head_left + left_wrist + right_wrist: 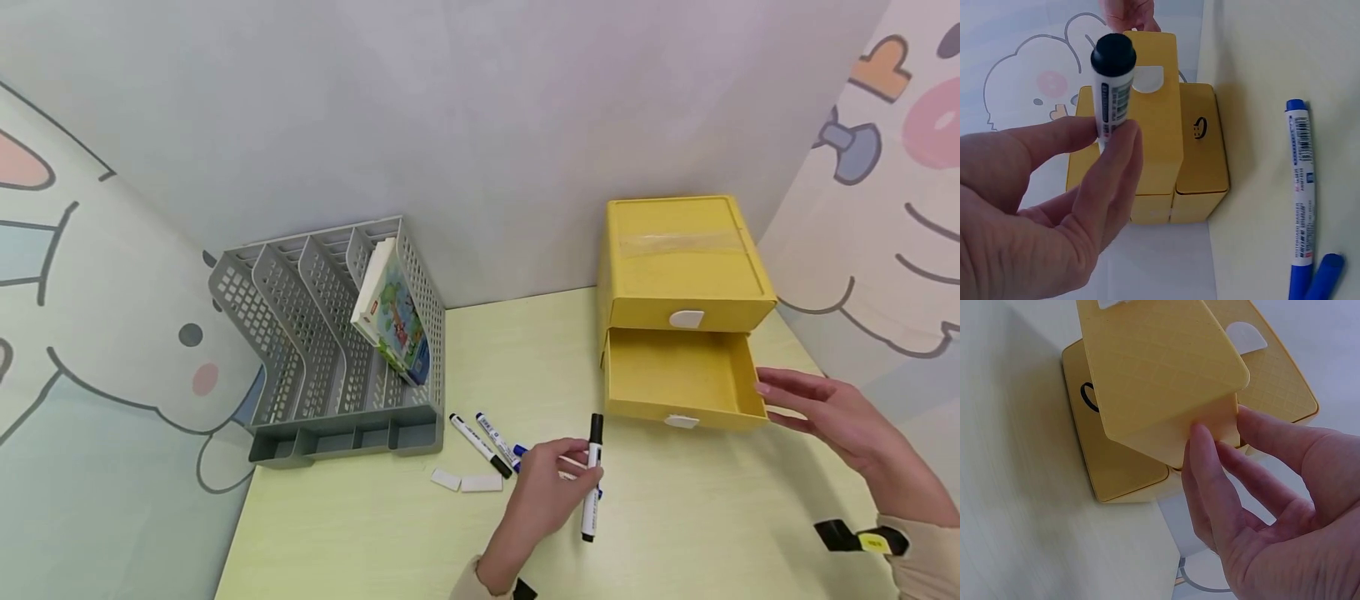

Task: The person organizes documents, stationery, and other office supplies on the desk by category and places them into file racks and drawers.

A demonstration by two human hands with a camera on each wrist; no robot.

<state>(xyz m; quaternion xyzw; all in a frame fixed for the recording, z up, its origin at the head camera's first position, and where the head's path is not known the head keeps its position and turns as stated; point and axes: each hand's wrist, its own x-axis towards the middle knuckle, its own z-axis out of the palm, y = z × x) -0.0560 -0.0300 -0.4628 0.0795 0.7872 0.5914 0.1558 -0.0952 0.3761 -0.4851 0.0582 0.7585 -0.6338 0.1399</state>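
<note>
Head: black-capped marker (591, 510) approx. 5 o'clock, pinched mid-barrel betw. L hand's (551, 492) thumb & fingers; open drawer (645, 408) at marker's 1–2 o'clock, R hand (836, 412) at drawer's 3 o'clock.

L wrist: marker approx. 11 o'clock; prob. light, stiff, a bit slippery, so barrel's the best hold, not cap.

R wrist: R hand, approx. 4 o'clock, pinches drawer's side wall, fingers part-curled; plastic prob. thin, stiffish; hold near rim.
</note>
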